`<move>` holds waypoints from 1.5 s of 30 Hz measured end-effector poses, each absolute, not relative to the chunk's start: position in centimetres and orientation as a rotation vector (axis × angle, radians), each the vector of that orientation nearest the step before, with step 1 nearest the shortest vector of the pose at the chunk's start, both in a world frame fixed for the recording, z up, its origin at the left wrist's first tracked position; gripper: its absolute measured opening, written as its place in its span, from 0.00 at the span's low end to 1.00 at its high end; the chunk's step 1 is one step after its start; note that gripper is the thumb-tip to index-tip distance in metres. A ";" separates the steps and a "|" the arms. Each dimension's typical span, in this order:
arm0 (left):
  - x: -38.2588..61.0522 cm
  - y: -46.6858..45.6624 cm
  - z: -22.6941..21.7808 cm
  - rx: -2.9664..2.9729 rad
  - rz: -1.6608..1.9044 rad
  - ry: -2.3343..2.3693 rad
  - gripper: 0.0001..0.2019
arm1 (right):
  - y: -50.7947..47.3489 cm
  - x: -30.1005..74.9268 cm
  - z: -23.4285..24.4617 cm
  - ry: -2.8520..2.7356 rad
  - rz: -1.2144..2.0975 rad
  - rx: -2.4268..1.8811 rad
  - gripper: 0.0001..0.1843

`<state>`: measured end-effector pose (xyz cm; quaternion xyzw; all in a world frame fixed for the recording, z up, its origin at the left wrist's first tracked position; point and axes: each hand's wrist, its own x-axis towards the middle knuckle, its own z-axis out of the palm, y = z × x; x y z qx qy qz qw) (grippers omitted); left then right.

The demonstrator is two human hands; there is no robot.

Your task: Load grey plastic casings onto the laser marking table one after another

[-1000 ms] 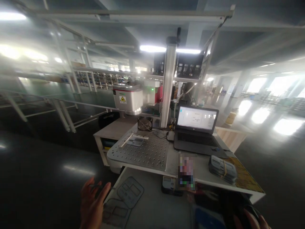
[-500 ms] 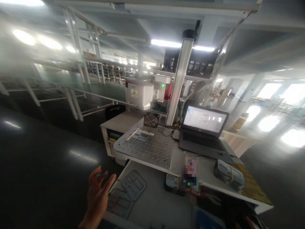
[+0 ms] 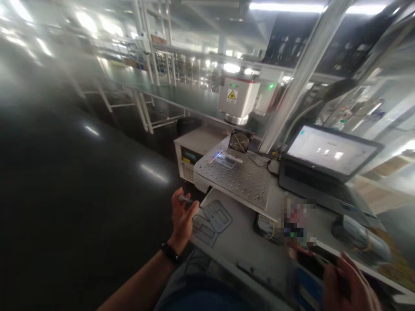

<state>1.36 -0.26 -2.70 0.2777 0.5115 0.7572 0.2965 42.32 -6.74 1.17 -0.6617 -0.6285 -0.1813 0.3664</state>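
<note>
My left hand is raised beside the left edge of a pale lower shelf, with a dark band on its wrist. Its thumb and fingers pinch a small thin grey piece. Two grey flat panels lie on the shelf just right of that hand. My right hand is at the bottom right, blurred, its fingers curled round a dark flat thing I cannot make out. A perforated metal plate carries a small grey part under a laser marking head.
An open laptop stands right of the plate, with a banded stack of parts in front of it. A small fan and an aluminium column stand behind the plate. Dark floor lies to the left, with racks beyond.
The view has swung down and left and come nearer to the bench. My left hand has risen with the thin piece in it. My right hand has come further into view.
</note>
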 end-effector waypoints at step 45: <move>0.8 -0.9 -3.5 0.785 1.952 1.187 0.33 | -0.2 20.6 -0.2 -2.375 0.936 -1.391 0.22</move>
